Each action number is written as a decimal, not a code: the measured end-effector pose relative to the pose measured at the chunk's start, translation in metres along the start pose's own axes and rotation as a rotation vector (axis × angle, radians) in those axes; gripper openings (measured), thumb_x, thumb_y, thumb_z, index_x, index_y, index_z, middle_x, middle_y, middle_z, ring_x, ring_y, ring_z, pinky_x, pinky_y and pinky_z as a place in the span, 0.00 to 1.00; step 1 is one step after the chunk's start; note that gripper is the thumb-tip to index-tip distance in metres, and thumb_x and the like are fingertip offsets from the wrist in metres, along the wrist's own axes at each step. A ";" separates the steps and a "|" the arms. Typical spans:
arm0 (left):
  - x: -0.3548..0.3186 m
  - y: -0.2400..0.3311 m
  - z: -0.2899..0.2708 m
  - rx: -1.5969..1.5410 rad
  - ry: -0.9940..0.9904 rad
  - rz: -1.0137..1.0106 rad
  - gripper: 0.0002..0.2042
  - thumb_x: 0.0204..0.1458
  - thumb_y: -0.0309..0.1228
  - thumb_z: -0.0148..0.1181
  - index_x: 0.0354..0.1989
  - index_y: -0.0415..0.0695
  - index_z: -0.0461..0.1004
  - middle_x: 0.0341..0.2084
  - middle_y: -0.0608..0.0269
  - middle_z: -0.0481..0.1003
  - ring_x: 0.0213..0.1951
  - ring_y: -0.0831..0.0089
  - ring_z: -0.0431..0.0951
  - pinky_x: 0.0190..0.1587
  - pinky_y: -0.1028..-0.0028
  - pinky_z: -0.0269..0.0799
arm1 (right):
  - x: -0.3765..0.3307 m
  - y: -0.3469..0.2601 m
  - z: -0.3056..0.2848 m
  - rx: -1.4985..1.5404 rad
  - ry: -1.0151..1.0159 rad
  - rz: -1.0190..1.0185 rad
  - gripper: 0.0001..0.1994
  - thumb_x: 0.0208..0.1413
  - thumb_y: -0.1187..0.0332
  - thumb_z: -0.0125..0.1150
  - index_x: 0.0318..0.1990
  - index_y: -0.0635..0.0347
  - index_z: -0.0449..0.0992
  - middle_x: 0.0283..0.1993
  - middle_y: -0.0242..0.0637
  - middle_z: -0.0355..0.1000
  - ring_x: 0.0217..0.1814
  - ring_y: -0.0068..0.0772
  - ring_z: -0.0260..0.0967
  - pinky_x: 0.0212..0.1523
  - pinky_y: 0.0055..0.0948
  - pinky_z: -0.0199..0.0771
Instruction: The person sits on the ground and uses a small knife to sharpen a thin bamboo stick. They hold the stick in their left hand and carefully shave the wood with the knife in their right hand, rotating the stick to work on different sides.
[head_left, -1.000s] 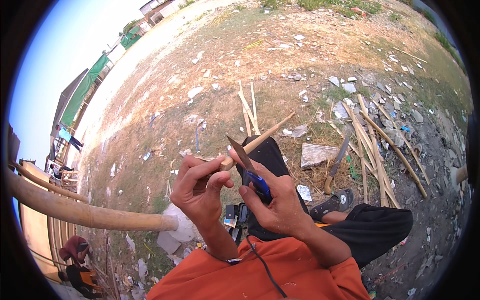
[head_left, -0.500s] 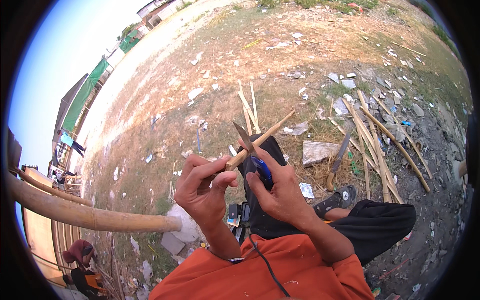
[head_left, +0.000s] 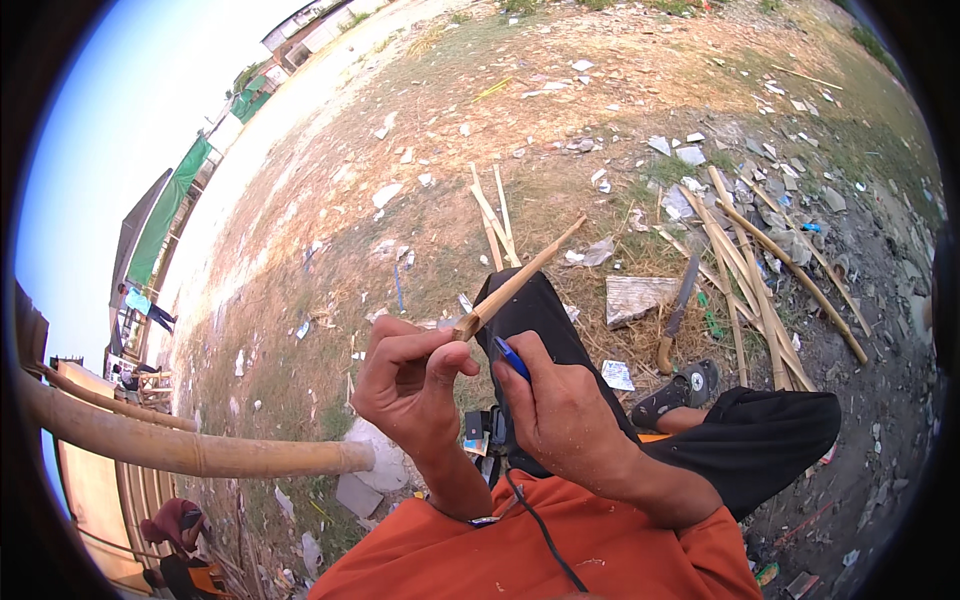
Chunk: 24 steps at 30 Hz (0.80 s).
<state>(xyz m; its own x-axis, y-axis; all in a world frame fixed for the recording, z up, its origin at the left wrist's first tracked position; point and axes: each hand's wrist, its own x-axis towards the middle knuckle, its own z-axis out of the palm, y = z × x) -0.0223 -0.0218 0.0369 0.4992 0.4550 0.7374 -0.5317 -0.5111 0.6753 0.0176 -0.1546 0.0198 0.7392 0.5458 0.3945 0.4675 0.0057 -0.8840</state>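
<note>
My left hand [head_left: 408,378] pinches the near end of a pale bamboo stick [head_left: 530,273] between thumb and fingers. The stick slants up and away to the right over my black-trousered knee. In my right hand [head_left: 575,412], fingers are closed round a blue-handled knife [head_left: 512,358]. Its handle shows just below the stick, near the held end, and its blade can hardly be made out from this angle. Between the knife and the stick there appears to be a small gap.
On the ground to the right lie a large wooden-handled knife [head_left: 679,315], a flat whitish slab [head_left: 638,302] and several bamboo strips [head_left: 752,290]. A thick bamboo pole [head_left: 220,447] juts in from the left. A person in dark red [head_left: 178,525] bends at the lower left.
The knife, whose blade lay across the stick, has drawn back toward me with my right hand and sits below the stick. My left hand keeps its hold.
</note>
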 end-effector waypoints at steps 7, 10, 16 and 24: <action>0.001 -0.002 0.005 0.037 0.013 0.039 0.10 0.52 0.27 0.65 0.27 0.34 0.72 0.23 0.63 0.64 0.16 0.77 0.70 0.17 0.82 0.68 | -0.006 0.004 -0.007 -0.064 -0.031 0.028 0.09 0.62 0.67 0.53 0.39 0.62 0.62 0.19 0.50 0.69 0.22 0.58 0.70 0.19 0.50 0.66; 0.000 -0.001 0.006 0.033 0.011 0.032 0.11 0.52 0.28 0.65 0.27 0.34 0.71 0.23 0.62 0.64 0.16 0.77 0.69 0.17 0.81 0.67 | -0.004 0.004 -0.005 -0.087 -0.013 -0.005 0.09 0.62 0.67 0.53 0.38 0.62 0.61 0.19 0.49 0.69 0.22 0.57 0.70 0.18 0.49 0.67; 0.001 0.000 0.006 0.036 0.012 0.035 0.11 0.52 0.30 0.66 0.27 0.34 0.72 0.23 0.62 0.64 0.16 0.77 0.69 0.17 0.81 0.67 | -0.004 -0.003 -0.009 -0.166 -0.037 0.031 0.09 0.62 0.67 0.53 0.38 0.61 0.61 0.19 0.48 0.70 0.22 0.55 0.71 0.18 0.49 0.68; 0.003 0.002 0.009 -0.042 0.036 -0.008 0.10 0.49 0.27 0.69 0.29 0.34 0.74 0.24 0.60 0.68 0.19 0.78 0.73 0.23 0.82 0.68 | -0.005 0.022 -0.008 -0.253 -0.054 0.162 0.09 0.62 0.67 0.52 0.38 0.61 0.60 0.17 0.49 0.69 0.19 0.56 0.70 0.17 0.50 0.67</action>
<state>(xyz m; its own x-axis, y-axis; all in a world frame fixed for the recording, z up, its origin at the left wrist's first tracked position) -0.0162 -0.0278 0.0407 0.4792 0.4857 0.7311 -0.5562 -0.4763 0.6810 0.0280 -0.1634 0.0005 0.7901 0.5667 0.2339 0.4569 -0.2899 -0.8409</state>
